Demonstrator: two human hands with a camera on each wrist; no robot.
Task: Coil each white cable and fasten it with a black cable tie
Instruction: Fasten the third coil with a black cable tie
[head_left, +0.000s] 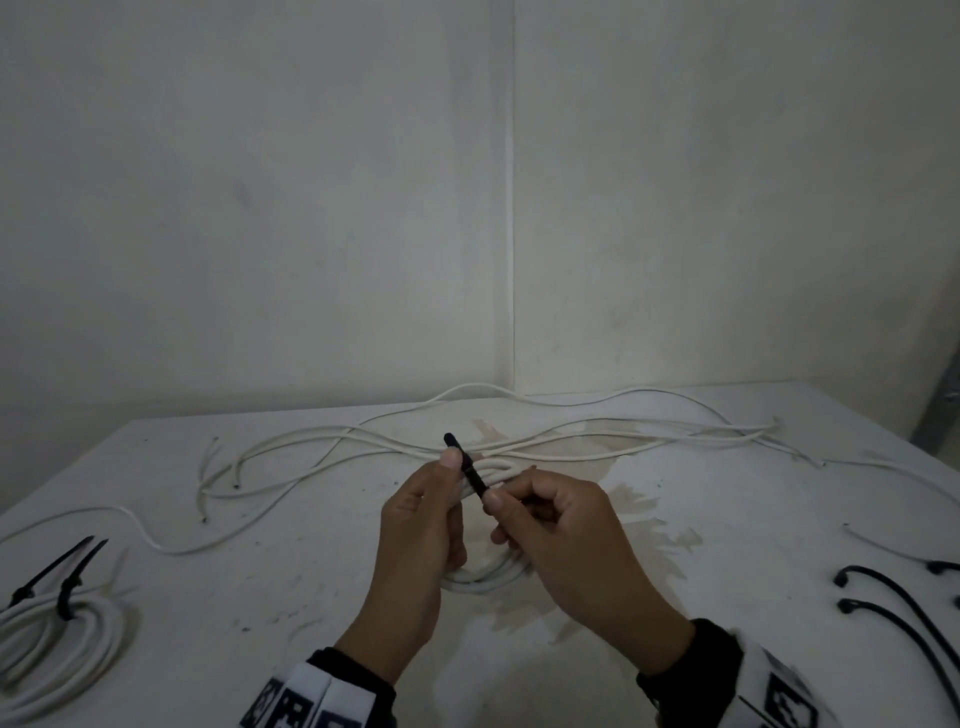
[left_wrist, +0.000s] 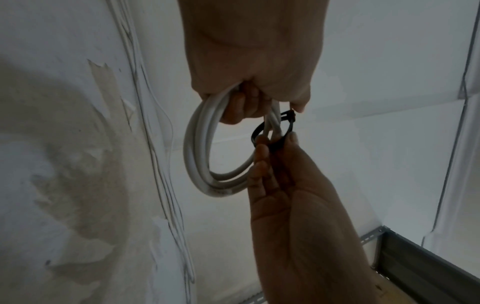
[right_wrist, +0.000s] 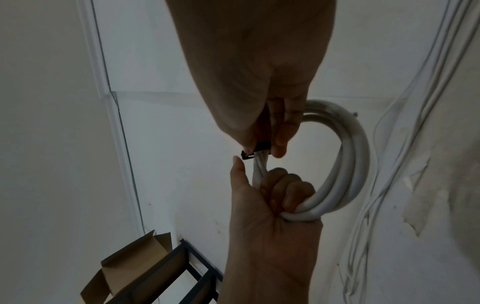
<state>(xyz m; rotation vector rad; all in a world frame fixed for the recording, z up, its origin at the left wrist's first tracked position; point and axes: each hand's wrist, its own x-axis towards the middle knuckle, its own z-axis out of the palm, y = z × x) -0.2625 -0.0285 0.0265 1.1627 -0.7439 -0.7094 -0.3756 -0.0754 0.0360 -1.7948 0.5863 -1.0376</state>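
Left hand (head_left: 421, 525) gripping coiled cable (left_wrist: 207, 156), tie (head_left: 467, 466) slanting up-left

both hands (head_left: 421, 525) pinch a black cable tie (head_left: 470, 470) above the table (head_left: 727, 519).

Nothing here can be read as words or numbers. The only printed marks are blocky black-and-white patterns on the left wristband (head_left: 306, 699), at about 7 o'clock in the head view, and on the right wristband (head_left: 779, 696), at about 5 o'clock. They look like coded squares, cut off by the picture's edge and too blurred to make out.
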